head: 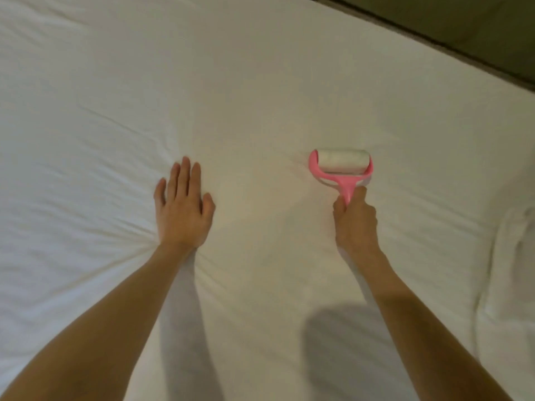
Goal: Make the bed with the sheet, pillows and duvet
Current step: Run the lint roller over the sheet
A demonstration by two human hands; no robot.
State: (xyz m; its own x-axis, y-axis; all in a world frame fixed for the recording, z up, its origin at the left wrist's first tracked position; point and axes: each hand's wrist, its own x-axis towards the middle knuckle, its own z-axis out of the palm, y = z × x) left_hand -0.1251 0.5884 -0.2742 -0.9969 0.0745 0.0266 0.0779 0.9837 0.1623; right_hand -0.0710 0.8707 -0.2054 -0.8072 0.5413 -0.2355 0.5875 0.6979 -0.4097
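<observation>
A white sheet (260, 91) covers the bed and fills most of the view, with fine creases fanning out on the left. My left hand (183, 209) lies flat on the sheet, palm down, fingers straight and pointing away from me. My right hand (354, 221) grips the handle of a pink lint roller (341, 164). The roller's white drum rests on the sheet just beyond my fingers.
A bunched white fabric fold (512, 256), duvet or pillow, lies at the right edge. The far edge of the bed runs diagonally across the top right, with a dark floor or wall strip (463, 27) beyond it.
</observation>
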